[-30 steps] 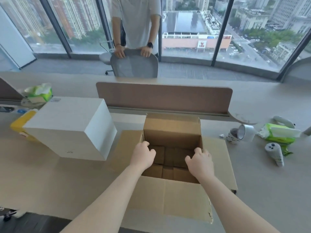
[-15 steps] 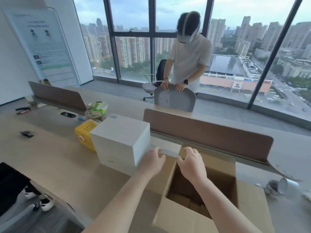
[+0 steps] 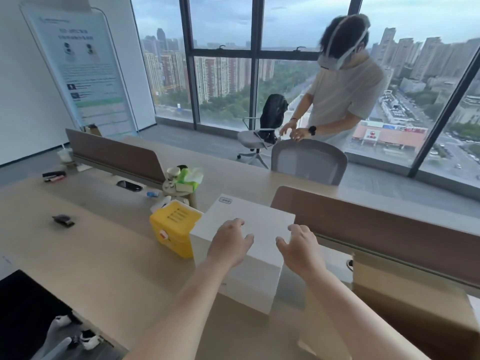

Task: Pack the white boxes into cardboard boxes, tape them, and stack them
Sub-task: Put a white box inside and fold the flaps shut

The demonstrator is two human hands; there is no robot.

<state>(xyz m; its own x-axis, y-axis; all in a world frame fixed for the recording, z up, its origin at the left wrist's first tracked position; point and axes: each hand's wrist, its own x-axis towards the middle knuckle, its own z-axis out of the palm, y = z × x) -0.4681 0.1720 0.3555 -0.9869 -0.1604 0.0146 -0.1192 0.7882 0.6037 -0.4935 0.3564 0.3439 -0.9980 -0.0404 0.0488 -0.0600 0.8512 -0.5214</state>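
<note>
Over the white box (image 3: 259, 219) top, hands (image 3: 230, 245) (image 3: 298, 249) hover (apart).

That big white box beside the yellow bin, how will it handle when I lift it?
The white box looks stiff: flat faces and crisp edges, so it probably won't sag. Its smooth sides show no handles, so the left hand and right hand may slip unless they squeeze opposite faces. Broad-based, it seems unlikely to tip.

Count in view: one white box (image 3: 249, 216), one cardboard box (image 3: 405, 302), one yellow bin (image 3: 174, 224), two hands — left hand (image 3: 228, 245) and right hand (image 3: 298, 248) — two brown dividers (image 3: 376, 224), two office chairs (image 3: 309, 159), one standing person (image 3: 345, 100), one wall poster (image 3: 88, 74).
</note>
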